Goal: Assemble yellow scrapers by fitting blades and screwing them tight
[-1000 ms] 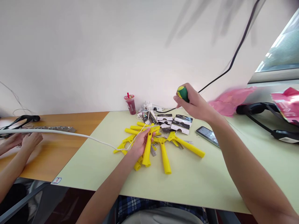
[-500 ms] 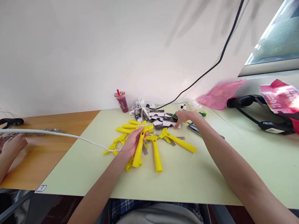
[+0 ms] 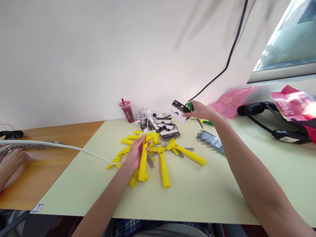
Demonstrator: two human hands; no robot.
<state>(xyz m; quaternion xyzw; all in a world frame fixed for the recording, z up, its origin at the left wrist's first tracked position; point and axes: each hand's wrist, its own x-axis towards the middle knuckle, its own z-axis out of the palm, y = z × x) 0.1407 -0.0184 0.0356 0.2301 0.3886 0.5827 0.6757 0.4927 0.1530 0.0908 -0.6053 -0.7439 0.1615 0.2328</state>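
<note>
My left hand (image 3: 135, 153) is wrapped round a yellow plastic scraper handle (image 3: 143, 164), its wide head up and its hollow end toward me. Above the table at the back, my right hand (image 3: 197, 110) pinches a black-and-white cardboard packet (image 3: 179, 107). A green piece (image 3: 190, 106), looking like a screwdriver handle, also shows in that hand. More yellow handles (image 3: 164, 171) lie around and under the left hand, with thin metal blades (image 3: 150, 161) among them. Behind them is a heap of similar packets (image 3: 170, 133).
A lidded drink cup (image 3: 127, 112) stands at the back by a power strip (image 3: 158, 114). On the right are a phone (image 3: 211, 140), a green-and-yellow tool (image 3: 206, 122), pink bags and a black headset (image 3: 278, 131). A white cable (image 3: 74, 147) crosses from the left, where another person's hand (image 3: 14, 161) rests.
My right hand has lifted a packet off the heap, raising it toward the wall. The left hand still holds the yellow handle. The view has shifted slightly.
</note>
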